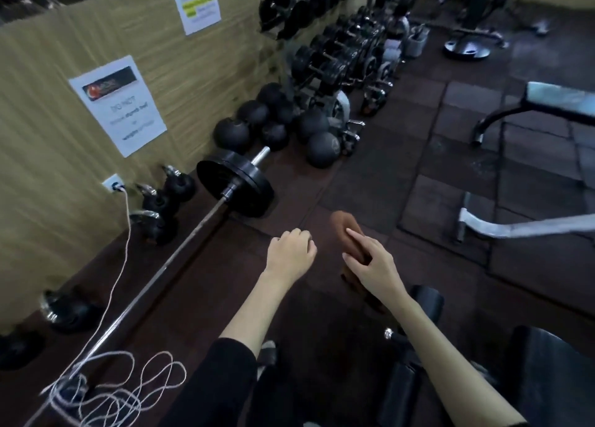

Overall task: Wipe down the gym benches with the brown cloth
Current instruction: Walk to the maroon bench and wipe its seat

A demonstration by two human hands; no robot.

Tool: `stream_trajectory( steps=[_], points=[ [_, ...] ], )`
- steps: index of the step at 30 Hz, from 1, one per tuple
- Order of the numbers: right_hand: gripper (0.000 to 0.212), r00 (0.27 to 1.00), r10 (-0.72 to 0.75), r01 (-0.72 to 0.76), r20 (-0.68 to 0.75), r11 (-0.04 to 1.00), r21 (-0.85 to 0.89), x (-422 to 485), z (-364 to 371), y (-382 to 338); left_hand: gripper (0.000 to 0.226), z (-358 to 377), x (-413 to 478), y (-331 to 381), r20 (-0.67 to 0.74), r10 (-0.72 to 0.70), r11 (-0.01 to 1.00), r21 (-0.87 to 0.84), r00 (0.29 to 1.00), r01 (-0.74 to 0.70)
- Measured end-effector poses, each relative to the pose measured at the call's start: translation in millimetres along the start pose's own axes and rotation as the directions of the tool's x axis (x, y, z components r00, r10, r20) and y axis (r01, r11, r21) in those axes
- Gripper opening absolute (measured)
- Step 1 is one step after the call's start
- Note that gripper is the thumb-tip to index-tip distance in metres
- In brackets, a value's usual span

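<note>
Both arms reach forward over the dark rubber floor point(428, 156), forearms bare. A black sleeve point(225, 365) is pushed up on the left arm.

Left hand point(291, 254): knuckles up, fingers curled into the palm, holding nothing.

Right hand point(373, 265): back of hand up, just beside the left and a little lower in view. It holds the brown cloth point(343, 225). The index finger lies straight along the top of the cloth, which bunches out ahead of the fingertips and hangs down below the palm. How the thumb sits is hidden.

The cloth is in the air above the floor, touching no bench.

Benches: one pale padded bench point(560, 100) on a curved frame at far right, well apart from the hands. A dark padded seat point(547, 365) sits at lower right, near the right forearm.

Along the left wall: a loaded barbell point(180, 249), black medicine balls point(322, 150), a dumbbell rack point(338, 56) and a white cord point(119, 265) coiled on the floor.
</note>
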State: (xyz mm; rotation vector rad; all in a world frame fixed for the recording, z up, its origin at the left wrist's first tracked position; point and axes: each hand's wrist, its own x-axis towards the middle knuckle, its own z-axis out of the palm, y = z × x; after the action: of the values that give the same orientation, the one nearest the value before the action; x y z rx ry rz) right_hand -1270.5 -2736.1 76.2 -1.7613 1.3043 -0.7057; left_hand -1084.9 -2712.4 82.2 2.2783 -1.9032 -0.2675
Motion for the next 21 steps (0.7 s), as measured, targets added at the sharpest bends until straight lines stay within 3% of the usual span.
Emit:
stream_trajectory(
  steps=[10, 21],
  points=[
    [0.051, 0.934, 0.158, -0.153, -0.321, 0.987, 0.04, 122, 2, -9, 0.033, -11, 177, -8, 0.092, 0.352, 0.934, 0.024, 0.931, -0.356],
    [0.05, 0.809, 0.317, -0.291, -0.495, 0.948, 0.131, 213, -45, 20, 0.032, 6, 324, 56, 0.157, 0.55, 0.831, -0.009, 0.82, -0.556]
  ],
)
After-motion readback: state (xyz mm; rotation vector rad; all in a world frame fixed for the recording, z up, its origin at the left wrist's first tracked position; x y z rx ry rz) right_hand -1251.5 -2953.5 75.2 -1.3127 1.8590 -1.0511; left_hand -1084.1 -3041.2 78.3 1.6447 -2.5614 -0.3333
